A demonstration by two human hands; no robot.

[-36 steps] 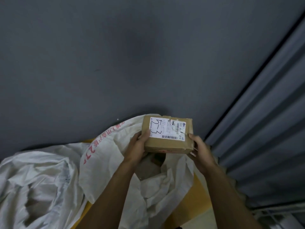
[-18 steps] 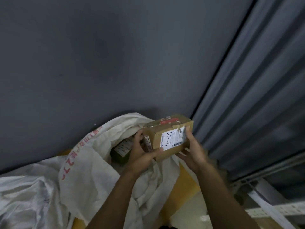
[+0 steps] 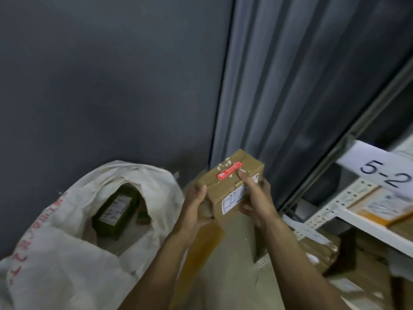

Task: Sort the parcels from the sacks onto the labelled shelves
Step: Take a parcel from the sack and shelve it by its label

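dim, flat, cool light throughout, with no clear source. the grey wall (image 3: 100, 86) is evenly dull and without glare. the brightest patches are the white label (image 3: 384, 173) and the shelf (image 3: 362, 227) edge at right, both soft with blur. the mouth of the sack (image 3: 67, 265) sinks into shadow. the box (image 3: 234, 182) is fairly sharp, though its small print cannot be read. wide-angle bending leans the shutter (image 3: 290, 86) ribs and the shelf post – the lower right corner is smeared.
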